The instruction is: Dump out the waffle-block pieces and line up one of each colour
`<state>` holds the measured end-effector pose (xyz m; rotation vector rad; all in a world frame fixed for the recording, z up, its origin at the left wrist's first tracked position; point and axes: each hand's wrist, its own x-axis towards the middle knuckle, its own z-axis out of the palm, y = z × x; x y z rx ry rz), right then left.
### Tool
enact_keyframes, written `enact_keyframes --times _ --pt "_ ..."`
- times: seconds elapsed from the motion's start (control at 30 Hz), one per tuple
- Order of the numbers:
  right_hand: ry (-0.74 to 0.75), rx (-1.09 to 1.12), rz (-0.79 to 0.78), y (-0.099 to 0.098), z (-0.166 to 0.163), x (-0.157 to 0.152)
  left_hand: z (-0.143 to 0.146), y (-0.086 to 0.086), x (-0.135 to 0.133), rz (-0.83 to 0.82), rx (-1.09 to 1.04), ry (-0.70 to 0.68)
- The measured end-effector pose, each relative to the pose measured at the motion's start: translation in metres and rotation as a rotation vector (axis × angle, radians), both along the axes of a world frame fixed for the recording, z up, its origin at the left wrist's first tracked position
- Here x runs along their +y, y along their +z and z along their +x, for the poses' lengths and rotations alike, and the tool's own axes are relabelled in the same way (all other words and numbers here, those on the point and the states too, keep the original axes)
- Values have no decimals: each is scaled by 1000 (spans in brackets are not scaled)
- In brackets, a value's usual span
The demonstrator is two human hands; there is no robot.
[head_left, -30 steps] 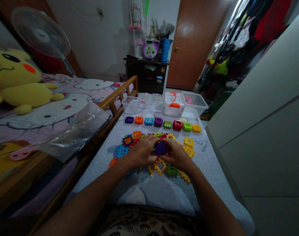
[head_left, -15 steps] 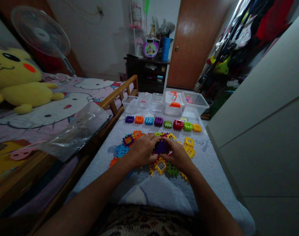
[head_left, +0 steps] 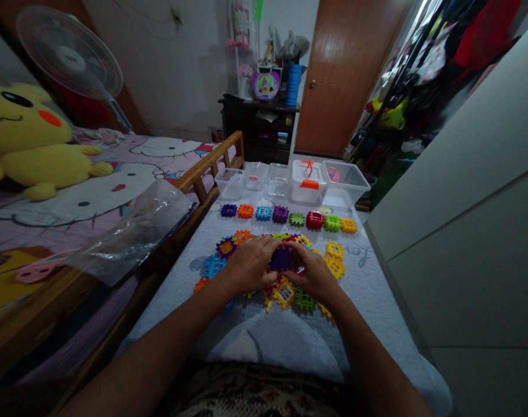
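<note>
My left hand (head_left: 248, 265) and my right hand (head_left: 313, 272) meet over a heap of coloured toothed plastic tiles (head_left: 222, 249) on a pale quilted mat (head_left: 285, 336). Both hands are closed around a purple block (head_left: 281, 258) made of such tiles, held between the fingertips just above the heap. A yellow tile (head_left: 284, 293) and a green tile (head_left: 305, 300) lie right below my hands. Farther back a row of assembled cubes (head_left: 290, 218) stands in a line, in purple, orange, blue, green, red and yellow.
Clear plastic tubs (head_left: 346, 184) and a lidded box with an orange latch (head_left: 307, 180) stand behind the row. A wooden bed rail (head_left: 203, 171), a crumpled clear bag (head_left: 137, 229) and a yellow plush toy (head_left: 29, 145) are at left. A white cabinet (head_left: 463, 220) rises at right.
My hands and the purple block have stayed in nearly the same place, with the fingers shifting slightly around the block. The view has tilted a little.
</note>
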<state>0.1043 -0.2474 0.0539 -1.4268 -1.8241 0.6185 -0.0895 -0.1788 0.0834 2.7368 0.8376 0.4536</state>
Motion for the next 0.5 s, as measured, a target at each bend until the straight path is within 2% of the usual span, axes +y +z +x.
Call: enact_keyframes --times 0.4,0.5 --pt "2 47 -39 1 -1 0 4 7 -1 34 36 15" --pt "14 39 -35 7 12 0 2 10 1 28 39 19"
